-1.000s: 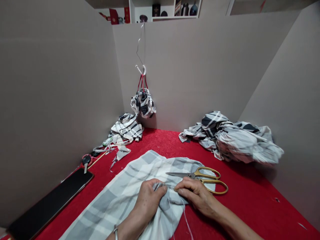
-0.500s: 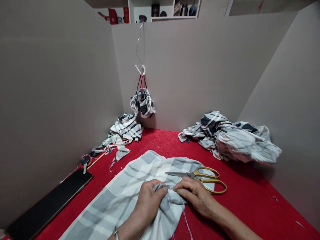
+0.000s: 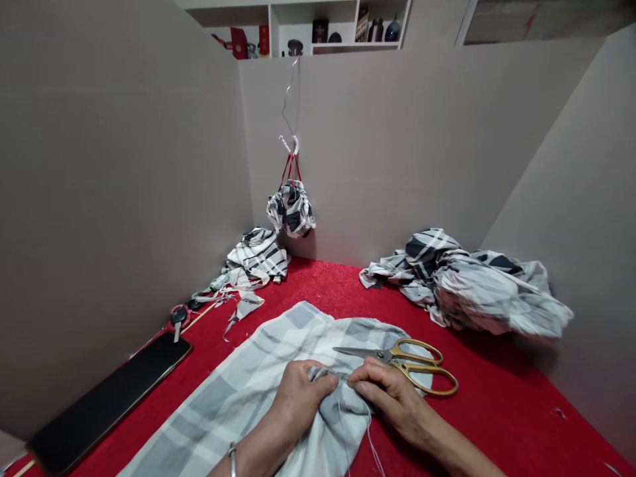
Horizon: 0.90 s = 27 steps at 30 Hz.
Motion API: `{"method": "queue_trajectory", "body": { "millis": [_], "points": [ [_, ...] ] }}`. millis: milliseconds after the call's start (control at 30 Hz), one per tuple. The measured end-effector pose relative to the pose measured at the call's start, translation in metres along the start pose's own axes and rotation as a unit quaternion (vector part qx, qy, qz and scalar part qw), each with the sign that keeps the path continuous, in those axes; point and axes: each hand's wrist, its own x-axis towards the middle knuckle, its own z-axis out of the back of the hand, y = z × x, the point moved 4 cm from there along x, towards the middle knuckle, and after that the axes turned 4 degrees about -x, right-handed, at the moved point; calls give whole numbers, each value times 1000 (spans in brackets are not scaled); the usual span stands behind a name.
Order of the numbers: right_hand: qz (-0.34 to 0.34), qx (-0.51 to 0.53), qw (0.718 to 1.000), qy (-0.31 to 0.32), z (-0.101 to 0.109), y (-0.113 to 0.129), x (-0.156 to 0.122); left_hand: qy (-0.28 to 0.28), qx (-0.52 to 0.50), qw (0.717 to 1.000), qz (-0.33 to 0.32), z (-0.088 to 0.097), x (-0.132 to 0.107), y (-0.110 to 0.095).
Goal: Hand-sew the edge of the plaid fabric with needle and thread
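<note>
My left hand (image 3: 299, 395) is closed around a gathered fold of grey-and-white plaid cloth (image 3: 233, 397), which lies spread on the red carpet. My right hand (image 3: 390, 394) sits just beside it, thumb and fingers pinched at the fold's edge on a fine white thread (image 3: 370, 437). The thread hangs down past the cloth; any needle there is too small to tell. Gold-handled steel scissors (image 3: 397, 358) lie on the cloth's far edge, just above my right hand. A metal bangle (image 3: 232, 460) circles my left wrist.
A plaid bundle (image 3: 291, 210) hangs from a white hook on red loops against the back wall. Crumpled plaid cloth (image 3: 472, 285) lies at the right, and scraps (image 3: 257, 260) lie in the corner. A black phone (image 3: 109, 404) rests at the left wall, with a shelf above.
The whole view has shifted slightly, with everything sitting a little lower and to the right. Both hands still hold the same pinch at the fold, and the scissors have not moved on the cloth.
</note>
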Motion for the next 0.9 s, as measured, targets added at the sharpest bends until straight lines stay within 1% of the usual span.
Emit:
{"method": "queue_trajectory", "body": {
  "millis": [167,300,467,700,900],
  "points": [
    [-12,29,999,25,3,-2,1,36,-45,998,8,-3,-1,2],
    [-31,53,997,41,5,-5,-1,47,-53,997,14,-5,-2,0],
    [-34,84,994,57,6,-8,-2,52,-52,997,17,-6,-2,0],
    [-60,164,981,82,4,-15,-4,82,-94,991,43,-10,-4,-4],
    [-69,188,975,101,4,-20,-5,106,-110,986,62,-12,-3,-5]
  ]
}}
